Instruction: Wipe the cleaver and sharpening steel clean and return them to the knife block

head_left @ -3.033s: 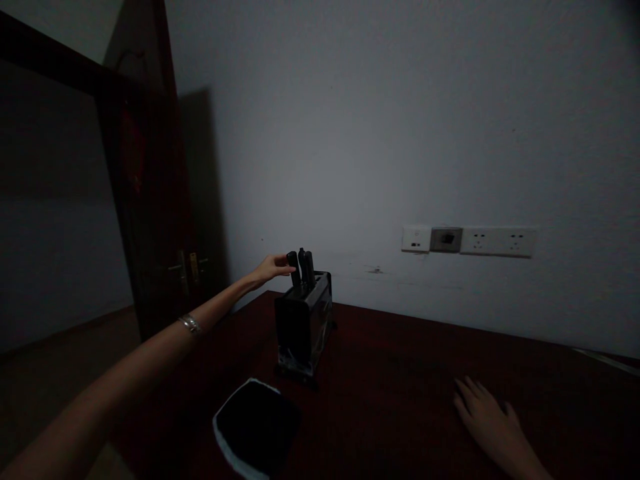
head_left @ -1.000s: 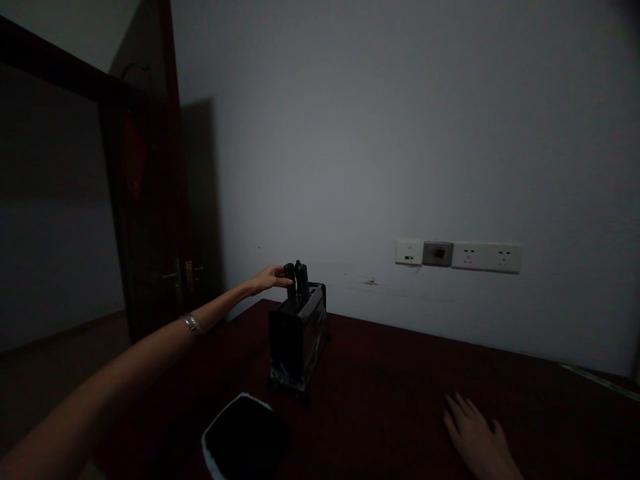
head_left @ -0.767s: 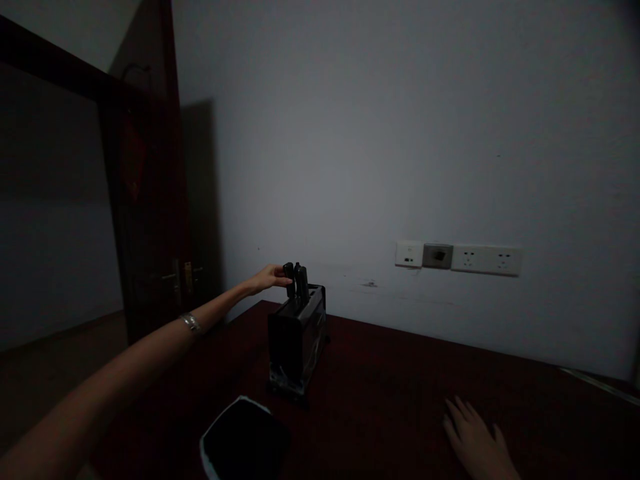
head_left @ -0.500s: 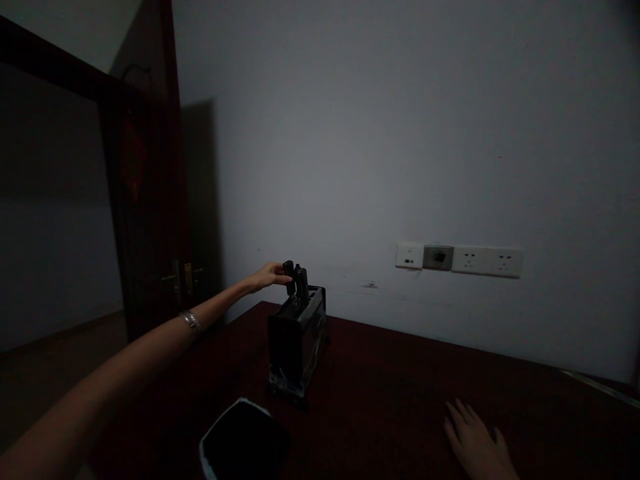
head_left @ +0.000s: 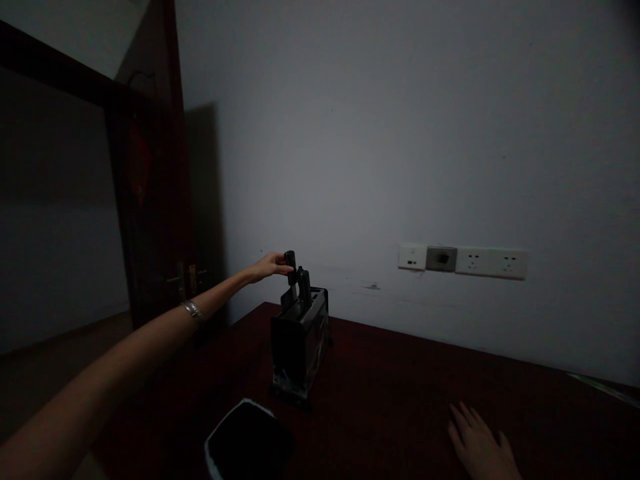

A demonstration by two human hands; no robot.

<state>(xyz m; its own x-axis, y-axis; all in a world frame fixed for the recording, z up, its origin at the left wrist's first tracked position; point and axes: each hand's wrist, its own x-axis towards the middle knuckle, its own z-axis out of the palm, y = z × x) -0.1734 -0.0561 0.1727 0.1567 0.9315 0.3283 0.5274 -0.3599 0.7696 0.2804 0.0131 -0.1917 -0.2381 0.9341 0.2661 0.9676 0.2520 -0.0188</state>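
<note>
A black knife block (head_left: 290,347) with a shiny side stands upright on the dark red table (head_left: 390,373). My left hand (head_left: 271,266) is closed around the black handle of a knife (head_left: 290,267) above the block. Part of its grey blade shows, while the lower end is hidden in the block. Right beside it, other black handles (head_left: 305,287) stick up from the slots. My right hand (head_left: 483,443) lies palm down on the table at the lower right, fingers spread, holding nothing.
A black flat item with a pale rim (head_left: 250,440) lies in front of the block; its kind is unclear in the dark. Wall sockets (head_left: 490,262) sit behind the table. To the left stands an open dark door (head_left: 155,200). A thin strip (head_left: 600,388) lies along the right back edge.
My left hand has raised the knife slightly, and part of its blade now shows above the block. My right hand rests as before. The view has shifted a little.
</note>
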